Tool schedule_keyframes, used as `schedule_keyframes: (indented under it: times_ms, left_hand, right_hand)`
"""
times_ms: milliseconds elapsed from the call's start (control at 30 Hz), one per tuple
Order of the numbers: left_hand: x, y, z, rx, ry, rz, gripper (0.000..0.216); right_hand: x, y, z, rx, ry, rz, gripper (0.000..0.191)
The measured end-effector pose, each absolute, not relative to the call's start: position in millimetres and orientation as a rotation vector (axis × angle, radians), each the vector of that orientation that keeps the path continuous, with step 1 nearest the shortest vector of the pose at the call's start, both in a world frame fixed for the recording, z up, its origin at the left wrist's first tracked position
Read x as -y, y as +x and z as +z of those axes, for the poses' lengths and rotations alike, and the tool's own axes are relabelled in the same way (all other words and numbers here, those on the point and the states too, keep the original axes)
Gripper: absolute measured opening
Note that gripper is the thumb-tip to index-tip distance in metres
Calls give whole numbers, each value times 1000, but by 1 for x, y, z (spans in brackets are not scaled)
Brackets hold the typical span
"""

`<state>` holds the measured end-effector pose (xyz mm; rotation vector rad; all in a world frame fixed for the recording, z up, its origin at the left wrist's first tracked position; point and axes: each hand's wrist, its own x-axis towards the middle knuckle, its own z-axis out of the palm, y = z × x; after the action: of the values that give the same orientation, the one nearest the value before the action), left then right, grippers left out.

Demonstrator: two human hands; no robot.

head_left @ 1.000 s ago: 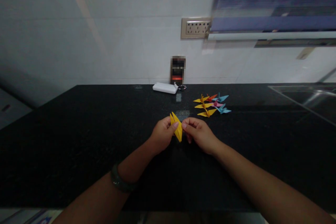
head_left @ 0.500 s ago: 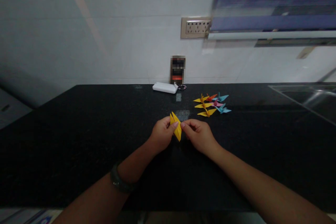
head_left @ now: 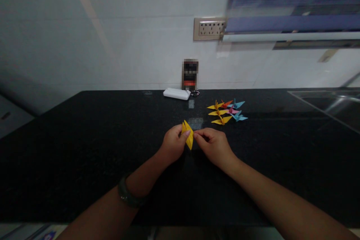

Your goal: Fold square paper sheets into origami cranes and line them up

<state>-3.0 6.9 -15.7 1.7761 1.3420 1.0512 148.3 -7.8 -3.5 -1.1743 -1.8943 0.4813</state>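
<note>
A folded piece of yellow origami paper (head_left: 189, 140), long and diamond-shaped with a split top, is held above the dark counter. My left hand (head_left: 173, 143) grips it from the left, thumb pressed flat across its front; the fingers behind it are partly hidden. At its right edge, my right hand (head_left: 214, 144) pinches with thumb and forefinger closed on the paper's side. Beyond my right hand stand several folded paper cranes (head_left: 222, 120) in yellow, orange, pink and blue, grouped close together.
On the black counter (head_left: 84, 157), a white power bank-like block (head_left: 176, 93) with a beaded strap lies near the wall. A blurred-out dark box (head_left: 190, 74) stands behind it. A sink edge (head_left: 323, 110) is at the right, and a wall socket (head_left: 209, 29) is above.
The yellow paper has shifted very slightly left and turned a little in my left hand. My right fingertips stay at its right edge; the cranes have not moved.
</note>
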Motion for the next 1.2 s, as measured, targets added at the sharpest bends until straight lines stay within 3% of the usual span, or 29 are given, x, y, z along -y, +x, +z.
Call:
schedule_keyframes:
  times_ms: [467,1200]
  left_hand:
    - [-4,-2,-10,-1281,1864,1050,18]
    - [-3,2,-9,-1169,1426,1162,16]
  right_hand:
    - [4,145,-8,1751,-1279,745,15]
    - [7,144,-8,1862,-1213,788,20]
